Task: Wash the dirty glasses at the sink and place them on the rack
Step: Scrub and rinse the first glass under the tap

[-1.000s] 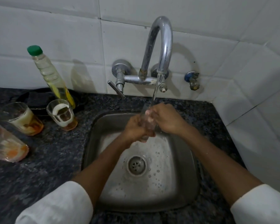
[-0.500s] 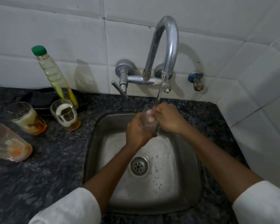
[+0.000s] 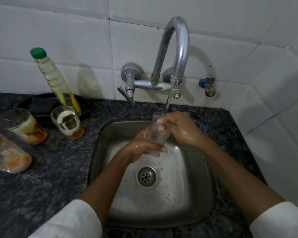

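A clear glass (image 3: 158,131) tilts under the running water from the chrome tap (image 3: 176,54), above the steel sink (image 3: 101,152). My left hand (image 3: 143,148) grips the glass around its lower part. My right hand (image 3: 181,127) holds its rim, with fingers reaching inside the mouth. Three dirty glasses with orange and white residue stand on the dark counter to the left: one (image 3: 68,121) near the sink, one (image 3: 25,126) further left, one (image 3: 6,153) tilted at the left edge. No rack is in view.
A bottle of yellow liquid with a green cap (image 3: 54,79) leans by the tiled wall. A dark dish (image 3: 41,103) lies behind the glasses. A small valve (image 3: 207,84) sticks out of the wall to the tap's right. The speckled counter (image 3: 50,177) surrounds the sink.
The glass has risen a little and stands more upright under the stream. My left hand has slid lower on it. The view has shifted slightly.
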